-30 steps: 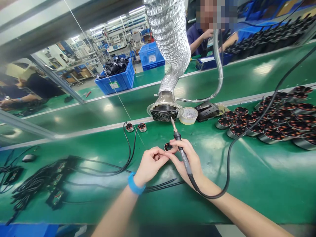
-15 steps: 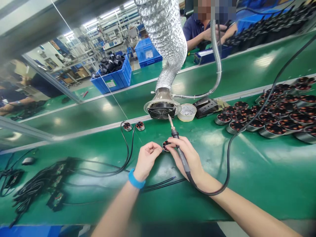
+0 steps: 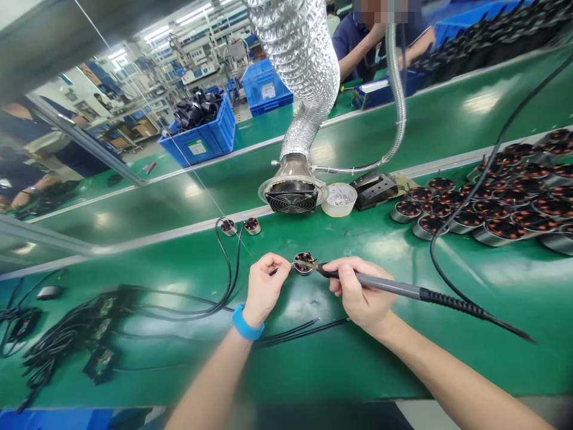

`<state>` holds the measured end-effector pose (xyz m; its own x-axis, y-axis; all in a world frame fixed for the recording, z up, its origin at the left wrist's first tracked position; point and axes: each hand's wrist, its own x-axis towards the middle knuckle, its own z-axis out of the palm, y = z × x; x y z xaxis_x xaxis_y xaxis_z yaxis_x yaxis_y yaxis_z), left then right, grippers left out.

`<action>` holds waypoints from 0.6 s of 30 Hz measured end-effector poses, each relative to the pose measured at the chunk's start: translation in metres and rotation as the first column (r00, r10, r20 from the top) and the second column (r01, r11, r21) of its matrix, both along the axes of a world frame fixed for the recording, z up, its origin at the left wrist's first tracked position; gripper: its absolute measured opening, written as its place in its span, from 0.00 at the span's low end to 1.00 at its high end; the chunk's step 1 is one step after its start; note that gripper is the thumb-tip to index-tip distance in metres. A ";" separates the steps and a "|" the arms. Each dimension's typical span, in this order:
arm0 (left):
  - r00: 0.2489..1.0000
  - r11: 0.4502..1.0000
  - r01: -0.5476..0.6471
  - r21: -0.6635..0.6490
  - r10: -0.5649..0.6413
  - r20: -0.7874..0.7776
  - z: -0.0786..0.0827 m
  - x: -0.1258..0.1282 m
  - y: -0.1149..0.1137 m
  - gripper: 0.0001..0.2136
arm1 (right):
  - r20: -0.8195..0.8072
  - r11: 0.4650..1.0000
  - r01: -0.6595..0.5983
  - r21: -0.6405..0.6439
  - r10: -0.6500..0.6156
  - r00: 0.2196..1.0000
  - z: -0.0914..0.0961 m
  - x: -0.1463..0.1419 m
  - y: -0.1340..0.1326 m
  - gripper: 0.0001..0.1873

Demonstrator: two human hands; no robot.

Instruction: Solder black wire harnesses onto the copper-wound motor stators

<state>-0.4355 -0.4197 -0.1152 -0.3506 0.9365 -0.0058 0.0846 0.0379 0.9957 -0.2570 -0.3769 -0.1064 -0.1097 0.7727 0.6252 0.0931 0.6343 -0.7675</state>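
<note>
A small round motor (image 3: 303,270) with copper windings and a metal rim rests on the green bench between my hands. My left hand (image 3: 265,286), wearing a blue wristband, pinches the end of a black cable, whose thin wires reach the motor's left side. In my right hand (image 3: 364,295) is a soldering iron (image 3: 389,285), held like a pen with its tip pointing left over the motor's top. Whether the tip touches a wire is too small to tell. Two similar motors (image 3: 252,226) with black cables attached stand farther back.
A fan under a foil duct (image 3: 294,200) hangs behind the motor, beside a round tub (image 3: 339,200) and a black metal holder (image 3: 375,190). Many motors (image 3: 499,230) crowd the right. Black cables (image 3: 67,334) lie left. Across the bench are a blue crate (image 3: 201,140) and a co-worker.
My right hand has let go of the motor and moved right. The soldering iron has swung from pointing up and away to lying across, its tip now over the motor. My left hand stays put.
</note>
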 end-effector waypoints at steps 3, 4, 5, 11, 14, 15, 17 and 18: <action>1.000 1.000 -0.006 -0.004 0.006 -0.006 0.001 0.001 0.000 0.07 | 0.050 1.000 -0.008 0.017 0.007 0.999 0.003 -0.001 0.000 0.12; 1.000 1.000 -0.007 -0.004 0.007 -0.008 0.001 0.001 0.000 0.07 | 0.065 1.000 -0.008 0.019 0.007 0.998 0.004 -0.001 0.000 0.13; 1.000 1.000 -0.005 -0.004 0.005 -0.011 0.001 0.001 0.000 0.07 | 0.075 1.000 -0.007 0.021 0.005 0.997 0.004 -0.002 0.000 0.13; 0.999 1.000 -0.004 0.002 0.004 -0.040 0.001 0.003 0.000 0.06 | 0.057 1.000 -0.006 0.010 0.005 0.998 0.005 -0.002 0.000 0.12; 0.999 1.000 -0.012 0.001 0.012 -0.051 0.001 0.004 0.000 0.06 | 0.050 1.000 -0.018 -0.001 0.018 0.999 0.003 -0.002 0.000 0.12; 0.998 1.000 -0.018 0.000 0.018 -0.054 0.001 0.004 0.000 0.06 | 0.053 1.000 -0.023 -0.001 0.023 0.998 0.003 -0.002 0.000 0.12; 0.998 1.000 -0.026 0.000 0.026 -0.065 0.001 0.005 0.000 0.06 | 0.061 1.000 -0.031 0.006 0.030 0.998 0.003 -0.002 0.000 0.12; 0.997 1.000 -0.028 -0.001 0.028 -0.073 0.001 0.006 0.000 0.06 | 0.066 0.999 -0.032 0.014 0.031 0.997 0.003 -0.002 0.000 0.12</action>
<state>-0.4299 -0.4197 -0.1143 -0.3765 0.9262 0.0193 0.1562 0.0429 0.9868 -0.2585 -0.3770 -0.1033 -0.1750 0.7590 0.6271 0.1227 0.6488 -0.7510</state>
